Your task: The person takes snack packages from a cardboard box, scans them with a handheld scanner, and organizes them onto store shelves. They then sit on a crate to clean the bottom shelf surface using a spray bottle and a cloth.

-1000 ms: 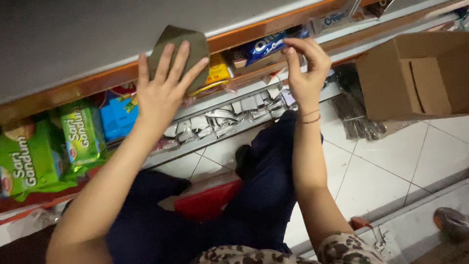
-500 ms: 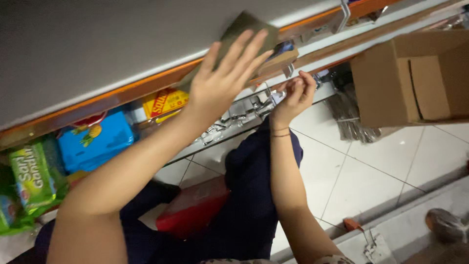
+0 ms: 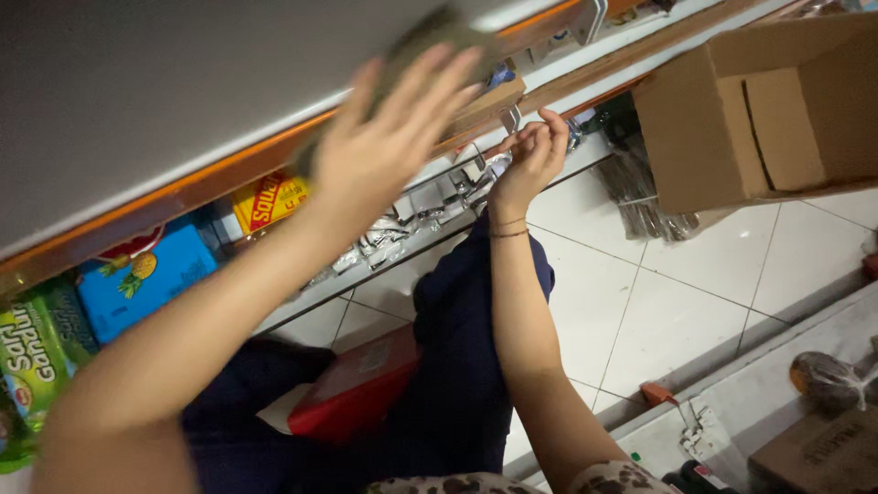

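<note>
- The left hand (image 3: 389, 146) is pressing a greenish-brown cloth (image 3: 430, 32) flat against the grey shelf top (image 3: 165, 101), fingers spread (motion-blurred).
- The right hand (image 3: 530, 155) is pinching at the shelf's front rail (image 3: 439, 197), beside a cardboard box (image 3: 759, 101).

There is a single view, from a camera worn on the person's head, looking steeply down and forward past both raised forearms, and rolled so that the shelf edge (image 3: 274, 160) runs slantwise from lower left to upper right. It sits close: the left hand (image 3: 389, 146) fills the upper middle, blurred, the right hand (image 3: 535, 155) lies just beyond it, and the person's own lap shows at the bottom. Farther off, the white tiled floor (image 3: 640, 302) and a cardboard box (image 3: 759, 101) take up the right side.
</note>
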